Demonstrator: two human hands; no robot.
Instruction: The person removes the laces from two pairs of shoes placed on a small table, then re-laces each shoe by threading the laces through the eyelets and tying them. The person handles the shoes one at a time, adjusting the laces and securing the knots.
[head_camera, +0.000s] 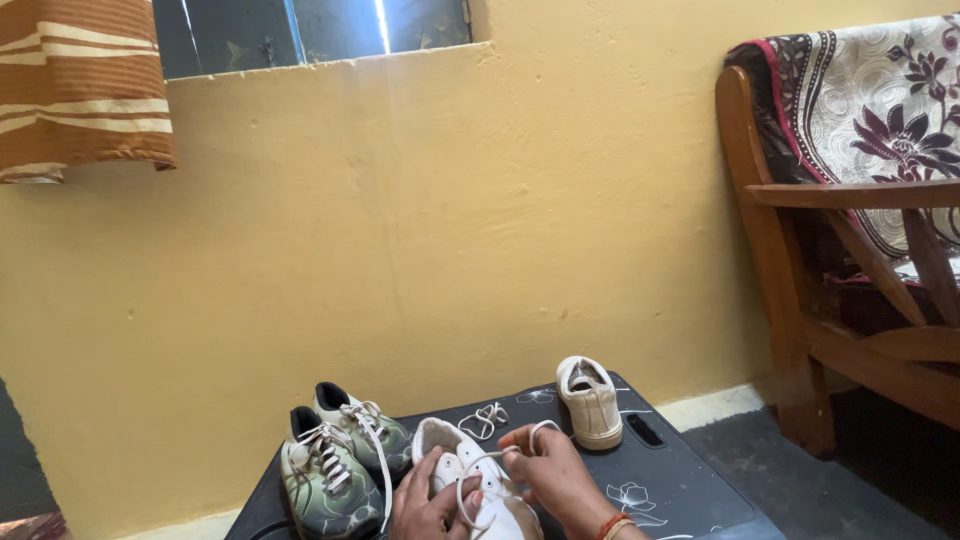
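Yellow plaster wall (430, 230) rose behind a low black table (680, 480) with white flower prints, and a wooden chair (800, 300) draped in floral cloth stood to the table's right. On the table, the left hand (425, 505) gripped a white sneaker (480, 495) at its lacing while the right hand (555, 470) pinched a loop of its white lace (480, 460). A pair of green sneakers (335, 465) sat just left of that shoe, its beige mate (590, 400) behind and right, a loose lace (485, 420) between them.

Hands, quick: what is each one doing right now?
Left hand: closed on the white shoe, pinching its lace.
Right hand: closed on the white lace, pulling a loop up.
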